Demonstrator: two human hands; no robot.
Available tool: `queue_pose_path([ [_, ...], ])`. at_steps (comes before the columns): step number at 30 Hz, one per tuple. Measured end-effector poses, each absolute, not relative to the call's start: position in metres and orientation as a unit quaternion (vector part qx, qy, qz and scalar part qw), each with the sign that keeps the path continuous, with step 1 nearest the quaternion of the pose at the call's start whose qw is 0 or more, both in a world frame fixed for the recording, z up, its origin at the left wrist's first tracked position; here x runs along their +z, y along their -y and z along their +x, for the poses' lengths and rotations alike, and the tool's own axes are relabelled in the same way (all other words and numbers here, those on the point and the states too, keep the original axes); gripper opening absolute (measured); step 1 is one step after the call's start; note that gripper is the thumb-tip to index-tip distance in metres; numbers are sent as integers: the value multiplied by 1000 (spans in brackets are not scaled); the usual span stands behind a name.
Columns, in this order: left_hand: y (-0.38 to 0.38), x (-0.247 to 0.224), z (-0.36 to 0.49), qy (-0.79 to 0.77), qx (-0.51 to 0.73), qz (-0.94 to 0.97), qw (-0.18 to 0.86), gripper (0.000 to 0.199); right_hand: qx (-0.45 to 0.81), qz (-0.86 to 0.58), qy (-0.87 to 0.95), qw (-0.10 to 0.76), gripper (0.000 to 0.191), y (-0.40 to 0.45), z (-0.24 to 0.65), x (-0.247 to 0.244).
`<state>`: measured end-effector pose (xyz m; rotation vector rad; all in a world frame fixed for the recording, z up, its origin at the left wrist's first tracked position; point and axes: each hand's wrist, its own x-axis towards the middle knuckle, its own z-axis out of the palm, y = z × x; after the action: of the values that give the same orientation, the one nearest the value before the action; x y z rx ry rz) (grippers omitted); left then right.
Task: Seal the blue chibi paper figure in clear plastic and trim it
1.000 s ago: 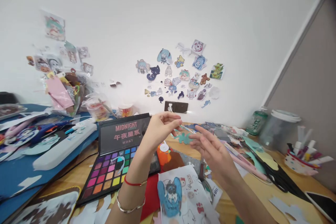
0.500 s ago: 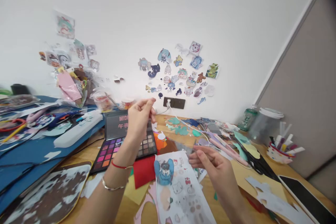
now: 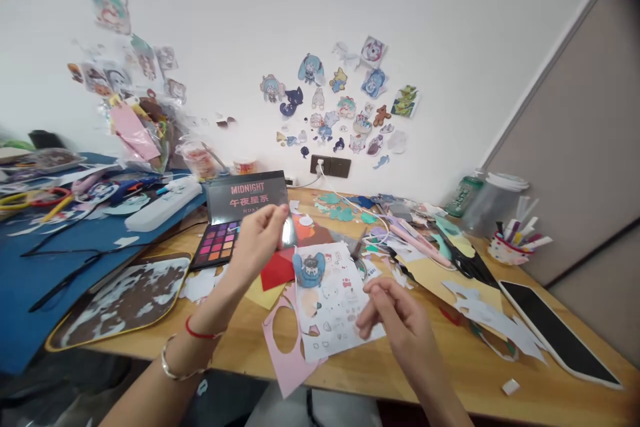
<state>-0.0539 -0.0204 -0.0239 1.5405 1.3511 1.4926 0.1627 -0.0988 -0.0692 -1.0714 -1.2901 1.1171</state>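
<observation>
Near one printed sheet, two bare hands hover apart.

At near left, your tray shows a matt brown face mottled with pale patches; your tabletop is smooth, grained wood. At far right, your lidded tub looks like clear, glossy plastic.

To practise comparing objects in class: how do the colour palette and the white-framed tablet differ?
The colour palette stands open, its lid tilted up; the white-framed tablet lies flat. The palette's lid bears printed lettering, while the tablet's dark face looks blank. Both rest on the wooden desk.
</observation>
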Motion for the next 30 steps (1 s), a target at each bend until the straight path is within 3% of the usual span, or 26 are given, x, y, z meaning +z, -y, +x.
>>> queue_pose_path([
  [3,30,-32,-43,-483,475,651,342,34,465,-412,545,562,34,85,156,-79],
  [6,39,-36,-34,-457,390,711,366,30,474,-410,575,527,35,77,148,-86],
  [9,40,-43,-34,-480,449,649,382,24,514,-397,562,512,18,75,140,-91],
  [13,41,-66,-38,-453,498,526,519,31,549,-391,489,553,25,68,130,-99],
  [16,42,-86,-48,-469,484,484,558,26,542,-414,568,461,24,54,130,-104],
  [18,41,-96,-61,-500,532,424,536,25,450,-446,691,349,37,37,135,-104],
  [21,39,-103,-81,-521,591,345,510,25,314,-439,815,211,36,4,142,-102],
  [25,45,-108,-90,-533,584,336,511,21,295,-361,877,115,82,-32,134,-98],
  [30,60,-117,-82,-551,563,324,523,24,197,-334,922,5,101,-55,115,-89],
])
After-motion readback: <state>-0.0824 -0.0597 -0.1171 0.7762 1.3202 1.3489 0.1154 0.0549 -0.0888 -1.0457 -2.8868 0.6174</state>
